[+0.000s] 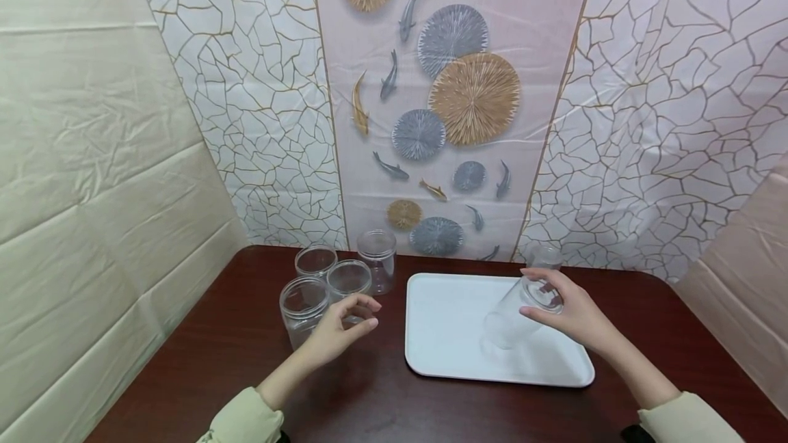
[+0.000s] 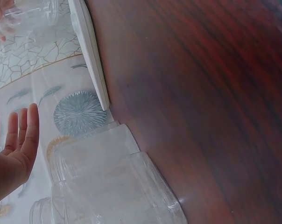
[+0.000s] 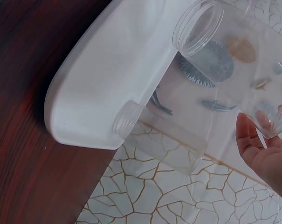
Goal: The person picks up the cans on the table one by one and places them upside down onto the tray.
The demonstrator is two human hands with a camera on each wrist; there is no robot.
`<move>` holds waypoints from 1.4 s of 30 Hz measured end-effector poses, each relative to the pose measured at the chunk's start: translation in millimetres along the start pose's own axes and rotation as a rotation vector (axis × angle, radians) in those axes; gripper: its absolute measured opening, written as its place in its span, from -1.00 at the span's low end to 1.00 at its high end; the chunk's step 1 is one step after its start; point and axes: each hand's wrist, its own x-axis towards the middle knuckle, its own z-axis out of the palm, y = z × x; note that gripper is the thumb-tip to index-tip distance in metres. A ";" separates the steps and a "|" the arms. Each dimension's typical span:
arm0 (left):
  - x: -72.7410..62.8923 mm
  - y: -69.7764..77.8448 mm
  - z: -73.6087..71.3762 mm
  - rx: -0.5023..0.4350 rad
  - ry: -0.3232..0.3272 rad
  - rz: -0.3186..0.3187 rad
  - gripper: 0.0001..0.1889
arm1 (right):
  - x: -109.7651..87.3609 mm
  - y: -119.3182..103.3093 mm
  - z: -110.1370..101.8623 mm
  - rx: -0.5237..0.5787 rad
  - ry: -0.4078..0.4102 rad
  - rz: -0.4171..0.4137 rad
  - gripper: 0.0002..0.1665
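My right hand (image 1: 569, 313) grips a clear jar (image 1: 514, 313) near its base. The jar is tilted, its threaded mouth (image 3: 197, 30) pointing down and left over the white tray (image 1: 443, 327). Behind it, a second clear jar (image 3: 164, 144) stands upside down at the tray's far right part. My left hand (image 1: 338, 330) holds nothing; its fingers are loosely bent beside a group of clear jars. In that group are a near jar (image 1: 301, 316), a middle jar (image 1: 349, 277) and a back jar (image 1: 382, 265), all with mouths up and no lids.
One more lidless jar (image 1: 315, 262) stands at the back left of the group. The dark red wooden table (image 1: 382, 402) carries everything. A patterned cloth (image 1: 431, 108) hangs right behind the table's back edge, and a beige cloth (image 1: 92, 210) runs along the left.
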 end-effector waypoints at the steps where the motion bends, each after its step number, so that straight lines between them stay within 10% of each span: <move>1: -0.1 -0.1 -0.1 -0.001 -0.001 -0.003 -0.78 | -0.1 0.8 -0.9 -0.005 -0.001 -0.002 -0.33; 20: -2.5 -4.3 -0.5 -0.023 -0.025 -0.011 -0.77 | -1.6 15.7 -15.6 -0.114 -0.035 -0.111 -0.33; 42: -4.1 -6.4 -5.1 -0.007 -0.021 -0.035 -0.79 | -1.3 32.9 -25.5 -0.157 -0.173 -0.017 -0.34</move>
